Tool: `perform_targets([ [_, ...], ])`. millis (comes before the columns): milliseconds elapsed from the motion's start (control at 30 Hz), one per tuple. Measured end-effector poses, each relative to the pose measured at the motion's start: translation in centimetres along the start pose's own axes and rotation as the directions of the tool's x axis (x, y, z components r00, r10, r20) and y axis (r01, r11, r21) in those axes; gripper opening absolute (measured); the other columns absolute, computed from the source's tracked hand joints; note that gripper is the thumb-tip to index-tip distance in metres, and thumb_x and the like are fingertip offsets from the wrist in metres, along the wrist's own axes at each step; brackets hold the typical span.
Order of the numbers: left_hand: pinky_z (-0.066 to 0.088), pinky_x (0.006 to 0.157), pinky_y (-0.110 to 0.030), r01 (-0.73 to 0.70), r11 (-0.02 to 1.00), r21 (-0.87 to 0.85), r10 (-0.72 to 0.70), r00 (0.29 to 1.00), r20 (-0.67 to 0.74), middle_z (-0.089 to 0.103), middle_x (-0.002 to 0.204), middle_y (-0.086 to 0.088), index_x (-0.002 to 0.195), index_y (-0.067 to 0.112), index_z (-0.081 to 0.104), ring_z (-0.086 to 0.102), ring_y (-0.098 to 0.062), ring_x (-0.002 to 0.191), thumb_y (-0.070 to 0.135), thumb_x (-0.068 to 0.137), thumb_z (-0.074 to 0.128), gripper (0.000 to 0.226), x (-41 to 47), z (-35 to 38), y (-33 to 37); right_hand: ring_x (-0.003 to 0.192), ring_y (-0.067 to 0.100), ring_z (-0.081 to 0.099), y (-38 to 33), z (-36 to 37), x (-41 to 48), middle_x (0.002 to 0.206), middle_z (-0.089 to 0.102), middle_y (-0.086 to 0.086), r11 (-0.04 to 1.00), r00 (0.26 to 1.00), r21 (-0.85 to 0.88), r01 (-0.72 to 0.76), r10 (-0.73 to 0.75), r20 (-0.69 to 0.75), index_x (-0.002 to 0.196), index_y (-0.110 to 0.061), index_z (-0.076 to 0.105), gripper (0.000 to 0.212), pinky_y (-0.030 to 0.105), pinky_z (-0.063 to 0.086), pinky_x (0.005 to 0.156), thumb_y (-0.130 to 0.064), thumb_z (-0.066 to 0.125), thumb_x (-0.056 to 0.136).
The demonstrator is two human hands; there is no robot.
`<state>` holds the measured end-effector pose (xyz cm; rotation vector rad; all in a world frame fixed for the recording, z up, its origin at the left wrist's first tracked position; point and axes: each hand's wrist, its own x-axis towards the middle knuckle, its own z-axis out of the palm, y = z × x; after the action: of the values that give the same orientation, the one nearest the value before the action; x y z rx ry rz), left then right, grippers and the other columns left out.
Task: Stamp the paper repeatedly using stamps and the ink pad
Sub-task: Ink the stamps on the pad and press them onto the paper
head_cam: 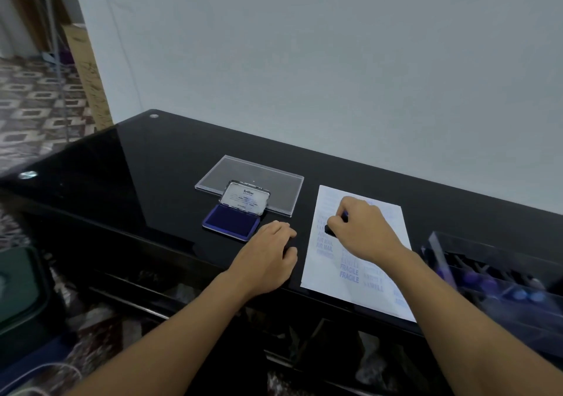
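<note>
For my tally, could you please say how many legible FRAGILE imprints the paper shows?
2: the upper FRAGILE imprint and the lower FRAGILE imprint directly beneath it, toward the paper's near edge; the right hand may hide others.

The light in here is dim and flat, with a cool grey-blue cast over the wall (304, 60). The glossy black surface (170, 164) mirrors that pale wall as a broad sheen in the centre left of the frame, with two small bright glints nearer the left edge. Shadows are soft and barely show against the dark top. The wide lens bows the surface's edges. The clear box (487, 261) at the right edge is smeared with blur, and the print on the paper (393, 234) looks soft.
</note>
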<state>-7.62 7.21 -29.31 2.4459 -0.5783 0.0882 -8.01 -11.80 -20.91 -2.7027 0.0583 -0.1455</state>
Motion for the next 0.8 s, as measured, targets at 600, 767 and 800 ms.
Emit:
perform_targets([
  [600, 0.02, 0.117, -0.029, 0.369, 0.922, 0.116, -0.337, 0.914, -0.227, 0.042, 0.153, -0.011, 0.141, 0.006, 0.051, 0.031, -0.023, 0.144, 0.023, 0.099, 0.051, 0.045, 0.0, -10.7, -13.2, 0.076, 0.024, 0.06, -11.7, 7.9, 4.3, 0.084, 0.06, 0.002, 0.968, 0.944, 0.051, 0.247, -0.252, 0.215, 0.083, -0.018, 0.05, 0.012, 0.043, 0.053, 0.069, -0.026, 0.052, 0.093],
  [767, 0.019, 0.122, -0.038, 0.407, 0.898, 0.165, -0.364, 0.9, -0.24, 0.039, 0.155, -0.01, 0.144, 0.012, 0.049, 0.03, -0.024, 0.146, 0.033, 0.099, 0.047, 0.049, 0.4, -8.7, -15.2, 0.082, 0.026, 0.059, -12.9, 9.3, 6.4, 0.088, 0.06, 0.002, 0.962, 0.931, -0.032, 0.27, -0.253, 0.263, 0.086, -0.019, 0.046, 0.011, 0.04, 0.049, 0.068, -0.027, 0.049, 0.094],
  [800, 0.02, 0.121, -0.041, 0.416, 0.886, 0.207, -0.362, 0.897, -0.254, 0.038, 0.156, -0.007, 0.144, 0.015, 0.048, 0.029, -0.023, 0.146, 0.036, 0.099, 0.045, 0.05, 0.3, -8.1, -15.4, 0.082, 0.027, 0.059, -12.9, 9.7, 6.6, 0.09, 0.06, 0.003, 0.961, 0.93, -0.046, 0.274, -0.252, 0.268, 0.086, -0.02, 0.044, 0.012, 0.039, 0.047, 0.068, -0.027, 0.049, 0.094],
])
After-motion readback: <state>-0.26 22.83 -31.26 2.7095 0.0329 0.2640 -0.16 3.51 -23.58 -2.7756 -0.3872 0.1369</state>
